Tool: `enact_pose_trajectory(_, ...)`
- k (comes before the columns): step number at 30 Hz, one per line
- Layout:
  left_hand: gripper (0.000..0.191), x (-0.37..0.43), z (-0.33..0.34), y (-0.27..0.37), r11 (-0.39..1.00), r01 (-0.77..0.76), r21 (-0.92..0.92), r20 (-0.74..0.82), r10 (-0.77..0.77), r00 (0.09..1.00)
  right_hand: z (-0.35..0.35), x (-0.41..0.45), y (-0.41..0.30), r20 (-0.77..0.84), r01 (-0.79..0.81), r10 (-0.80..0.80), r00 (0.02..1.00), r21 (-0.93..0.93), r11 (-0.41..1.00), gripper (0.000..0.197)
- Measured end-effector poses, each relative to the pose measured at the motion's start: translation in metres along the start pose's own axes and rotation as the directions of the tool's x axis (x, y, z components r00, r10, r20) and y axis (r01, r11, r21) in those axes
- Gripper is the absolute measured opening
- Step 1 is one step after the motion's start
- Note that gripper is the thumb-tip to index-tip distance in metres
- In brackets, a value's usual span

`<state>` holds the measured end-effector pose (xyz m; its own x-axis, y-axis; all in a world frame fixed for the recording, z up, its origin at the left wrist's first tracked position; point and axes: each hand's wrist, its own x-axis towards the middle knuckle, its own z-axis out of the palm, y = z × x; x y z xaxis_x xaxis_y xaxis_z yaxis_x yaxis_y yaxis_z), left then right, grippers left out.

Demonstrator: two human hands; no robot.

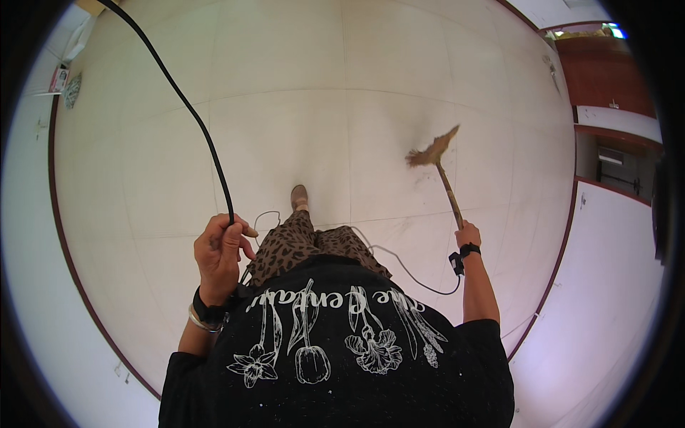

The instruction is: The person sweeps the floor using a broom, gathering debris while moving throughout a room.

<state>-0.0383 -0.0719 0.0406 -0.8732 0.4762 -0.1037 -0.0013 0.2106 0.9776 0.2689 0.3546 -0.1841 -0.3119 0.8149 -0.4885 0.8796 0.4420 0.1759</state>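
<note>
In my right hand point(469, 235) is the handle of a small straw broom point(432, 151). Its frayed brown bristles rest on or just above the pale tiled floor point(289, 128), ahead of me to the right. My left hand point(220, 249) pinches a thick black cable point(206, 134) between thumb and fingers, and the cable runs up and out of view at the upper left. A small black device point(456, 263) is strapped at my right wrist, with a thin cord point(406, 270) leading from it towards my waist.
White walls with a dark red skirting point(59, 214) curve along both sides. At the far left, a patterned bundle point(72, 91) lies by a pink box point(59, 79). To the right are a reddish-brown panel point(604, 75) and an opening point(615, 160). My shoe point(299, 196) is on the floor.
</note>
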Motion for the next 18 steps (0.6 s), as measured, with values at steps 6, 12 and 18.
enact_pose_trajectory(6, 0.018, -0.007, -0.007, -0.003, 0.998, 0.016, -0.064, -0.017, -0.017, 1.0, -0.018, -0.033, -0.071, -0.087, 0.292, -0.281, 0.956, 0.168, 0.942, 0.04)
enact_pose_trajectory(12, 0.017, 0.004, 0.017, 0.011, 1.0, 0.0, -0.009, 0.036, 0.001, 0.999, -0.02, -0.047, -0.173, -0.207, 0.659, -0.627, 0.751, 0.3, 0.69, 0.041)
enact_pose_trajectory(18, 0.015, -0.002, 0.093, 0.033, 0.996, -0.057, 0.063, 0.012, 0.056, 0.998, -0.027, -0.008, -0.229, -0.172, 0.718, -0.71, 0.682, 0.343, 0.606, 0.019)
